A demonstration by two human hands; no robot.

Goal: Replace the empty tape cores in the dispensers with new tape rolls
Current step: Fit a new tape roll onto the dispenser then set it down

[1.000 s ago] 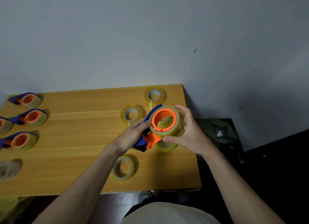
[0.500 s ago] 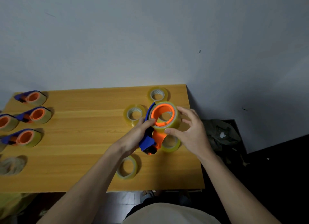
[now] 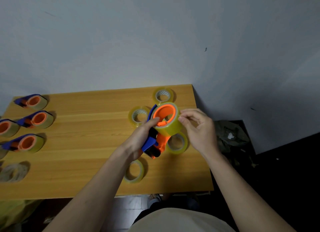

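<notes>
**Tape End Pick-Up: Roll Seated on Dispenser**

The left hand is wrapped around the blue-and-orange dispenser, held above the table at about 3 o'clock from its centre. A new tape roll sits on the dispenser's orange hub. The right hand pinches thumb and forefinger at the roll's outer edge, at its 2 o'clock side; whether a tape end is caught between them cannot be told.

Risks, as a judgement:
- The tape end may tear or re-stick if pulled at an angle.
- The roll may slide off the hub if the dispenser tilts.
- Loose rolls below may be knocked.

Four loaded dispensers stand at 9 o'clock. No brand, label or writing is legible.
</notes>
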